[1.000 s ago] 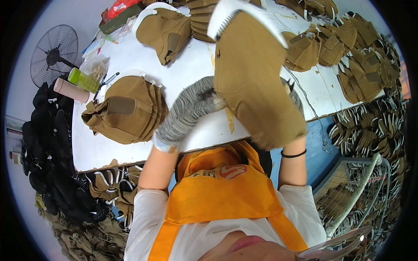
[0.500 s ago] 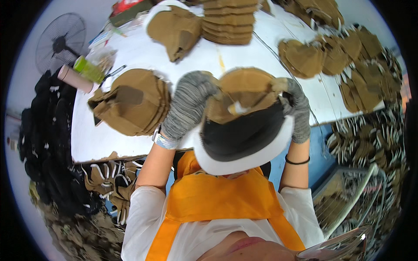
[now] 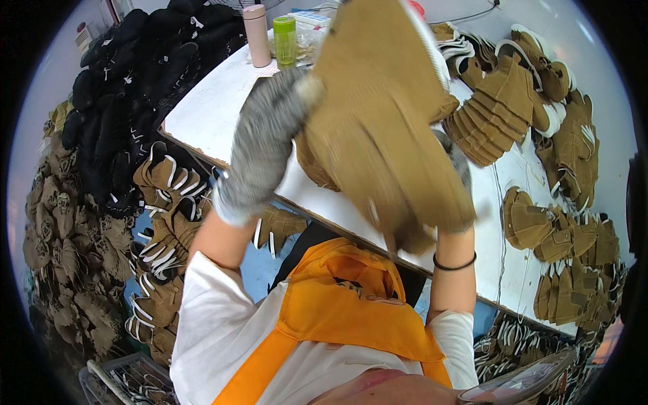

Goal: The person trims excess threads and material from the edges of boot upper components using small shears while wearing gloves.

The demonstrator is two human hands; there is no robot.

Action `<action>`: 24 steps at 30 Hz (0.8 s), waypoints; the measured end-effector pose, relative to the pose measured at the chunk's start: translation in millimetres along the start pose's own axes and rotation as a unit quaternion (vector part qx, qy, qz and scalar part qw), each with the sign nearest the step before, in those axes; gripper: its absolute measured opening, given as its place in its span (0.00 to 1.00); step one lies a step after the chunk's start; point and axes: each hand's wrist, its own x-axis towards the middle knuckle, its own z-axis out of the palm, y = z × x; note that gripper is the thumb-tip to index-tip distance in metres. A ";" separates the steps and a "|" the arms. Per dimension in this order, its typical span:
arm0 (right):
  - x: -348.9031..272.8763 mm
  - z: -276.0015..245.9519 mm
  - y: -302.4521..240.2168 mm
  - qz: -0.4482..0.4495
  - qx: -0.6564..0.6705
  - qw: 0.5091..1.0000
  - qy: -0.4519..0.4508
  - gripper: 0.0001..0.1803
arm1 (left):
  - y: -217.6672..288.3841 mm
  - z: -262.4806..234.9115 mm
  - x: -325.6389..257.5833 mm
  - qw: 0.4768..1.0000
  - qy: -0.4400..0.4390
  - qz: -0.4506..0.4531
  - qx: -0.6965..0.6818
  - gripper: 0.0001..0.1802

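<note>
A brown fabric cap (image 3: 378, 115), smeared by motion, is held up in front of me with its outer side showing. A white edge runs along its upper right. My left hand (image 3: 266, 135), in a grey knitted glove with a tan-coated thumb, is closed on the cap's left side. My right hand (image 3: 457, 162), gloved in grey too, is at the cap's right side, mostly hidden behind it; its fingers are largely covered. Partly behind the cap, more brown fabric (image 3: 312, 165) lies on the white table (image 3: 202, 115).
A pink bottle (image 3: 256, 37) and a green bottle (image 3: 285, 42) stand at the table's back. To the right are a stack of brown caps (image 3: 493, 111) and groups of brown pieces (image 3: 530, 219). Black items (image 3: 121, 101) are heaped at left; brown white-edged pieces (image 3: 165, 182) lie below the table.
The cap has been raised and turned, so its outside shows instead of the dark inside and white brim. My view has swung left, and the right hand is now mostly behind the cap.
</note>
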 end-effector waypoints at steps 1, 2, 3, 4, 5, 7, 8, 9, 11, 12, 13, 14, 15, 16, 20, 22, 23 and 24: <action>14.4 1.2 8.0 0.032 0.008 0.999 -0.005 0.18 | 2.4 -8.8 12.6 0.994 -0.012 -0.082 -0.069 0.22; 28.2 2.2 15.2 0.063 0.016 0.998 -0.009 0.15 | -7.5 -16.5 25.1 0.988 0.014 -0.109 -0.108 0.20; 42.0 3.8 20.8 0.093 0.027 0.995 -0.016 0.13 | -22.8 -24.4 37.6 0.980 0.039 -0.133 -0.144 0.18; 46.9 16.5 14.7 0.117 0.058 0.991 -0.006 0.10 | -48.3 -37.9 48.6 0.983 0.012 -0.133 -0.129 0.16; 52.4 24.6 12.9 0.142 0.089 0.986 0.008 0.08 | -67.0 -45.8 59.5 0.978 -0.002 -0.163 -0.134 0.15; 58.2 30.7 25.2 0.165 0.078 0.982 0.047 0.10 | -92.7 -53.9 65.0 0.945 -0.019 -0.275 -0.174 0.12; 58.3 29.9 29.4 0.172 0.077 0.981 0.040 0.12 | -104.8 -56.7 65.6 0.923 -0.020 -0.326 -0.202 0.11; 58.4 27.9 31.7 0.171 0.064 0.982 0.037 0.14 | -130.8 -62.8 64.4 0.883 -0.011 -0.374 -0.284 0.11; 55.5 20.3 35.4 0.176 0.039 0.983 0.036 0.18 | -149.2 -72.2 58.7 0.934 -0.088 -0.313 -0.145 0.10; 51.8 18.3 35.0 0.156 0.017 0.987 0.033 0.19 | -154.6 -78.7 53.6 0.961 -0.149 -0.228 -0.052 0.11; 47.3 15.1 37.8 0.145 -0.030 0.988 0.041 0.18 | -148.4 -74.8 48.9 0.968 -0.207 -0.137 0.040 0.11; 41.4 12.1 41.7 0.134 -0.077 0.987 0.048 0.17 | -136.9 -68.3 44.1 0.931 -0.116 -0.315 -0.139 0.11; 36.5 11.7 44.7 0.120 -0.120 0.984 0.049 0.16 | -136.5 -72.5 40.6 0.946 -0.140 -0.284 -0.065 0.11; 31.1 9.9 49.4 0.133 -0.174 0.974 0.053 0.18 | -136.7 -77.3 39.1 0.954 -0.165 -0.251 0.007 0.12; 33.3 3.5 74.3 0.167 -0.101 0.979 0.063 0.20 | -122.7 -68.4 44.3 0.951 -0.131 -0.260 0.102 0.16; 39.2 8.3 54.2 0.198 -0.188 0.961 0.051 0.21 | -130.5 -73.2 52.1 0.963 -0.091 -0.166 0.193 0.24; 42.0 10.9 50.5 0.148 -0.191 0.967 0.078 0.21 | -128.6 -74.3 50.5 0.979 -0.060 -0.118 0.153 0.24; 43.9 9.6 49.5 0.100 -0.199 0.968 0.113 0.21 | -109.1 -59.7 48.2 0.991 -0.036 -0.071 0.105 0.25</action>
